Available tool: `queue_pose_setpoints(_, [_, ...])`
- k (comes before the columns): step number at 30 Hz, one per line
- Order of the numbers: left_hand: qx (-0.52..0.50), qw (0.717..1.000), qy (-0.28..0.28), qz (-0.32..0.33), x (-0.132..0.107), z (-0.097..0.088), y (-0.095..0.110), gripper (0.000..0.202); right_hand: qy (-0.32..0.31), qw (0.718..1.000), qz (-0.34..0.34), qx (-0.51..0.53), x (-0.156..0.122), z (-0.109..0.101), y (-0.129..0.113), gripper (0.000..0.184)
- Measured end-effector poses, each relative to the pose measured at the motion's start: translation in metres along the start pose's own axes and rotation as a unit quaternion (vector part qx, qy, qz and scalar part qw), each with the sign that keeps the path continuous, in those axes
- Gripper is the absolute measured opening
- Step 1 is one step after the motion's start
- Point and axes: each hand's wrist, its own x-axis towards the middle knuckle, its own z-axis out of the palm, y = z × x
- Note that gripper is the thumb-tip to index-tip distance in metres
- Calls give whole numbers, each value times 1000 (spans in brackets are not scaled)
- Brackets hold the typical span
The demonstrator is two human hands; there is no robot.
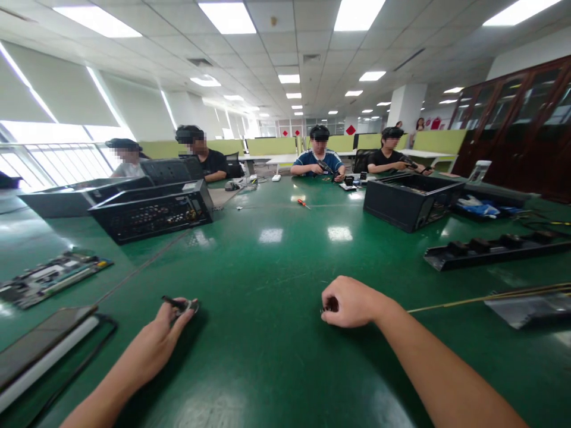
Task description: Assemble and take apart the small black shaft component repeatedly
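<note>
My left hand point(167, 327) is closed on a small dark piece with a silvery round end point(193, 305), just above the green table point(250, 267). What kind of thing it is I cannot make out. To the right, my right hand point(350, 302) rests low over the tabletop with its fingers curled inward. Something small and shiny shows at those fingertips, too small to name. Left of my left hand lies a circuit board point(57, 273), and nearer to me a flat dark panel with a white edge point(49, 345) and a black cable point(84, 362).
Open black computer cases stand at the left point(156, 208) and right point(410, 202). An orange screwdriver point(303, 203) lies mid-table. A long black metal strip point(491, 252) and a silvery bag point(526, 308) lie at the right. Several people sit across the table.
</note>
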Motion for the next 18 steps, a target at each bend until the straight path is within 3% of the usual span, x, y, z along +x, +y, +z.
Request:
queue_pose_setpoints(3, [-13, 1000, -26, 0, -11, 0, -16, 32, -2, 1000, -8, -3, 0, 1, 0, 13])
queue_pose_setpoints(6, [14, 999, -9, 29, -15, -2, -16, 40, 0, 1000, -5, -1, 0, 1, 1, 13])
queue_pose_setpoints(10, [65, 989, 122, 46, -19, -12, 7, 65, 5, 997, -5, 79, 3, 3, 3, 16])
queue_pose_setpoints(12, [56, 980, 169, 92, -19, -15, 26, 65, -13, 984, -7, 177, 5, 6, 4, 20])
queue_pose_setpoints(14, [10, 975, 141, 172, -17, -10, 51, 56, -56, 957, 0, 285, 8, 11, 5, 27])
queue_pose_setpoints(18, [-105, 940, -26, 323, -12, 20, 116, 49, -174, 888, 13, 426, 10, 18, 7, 41])
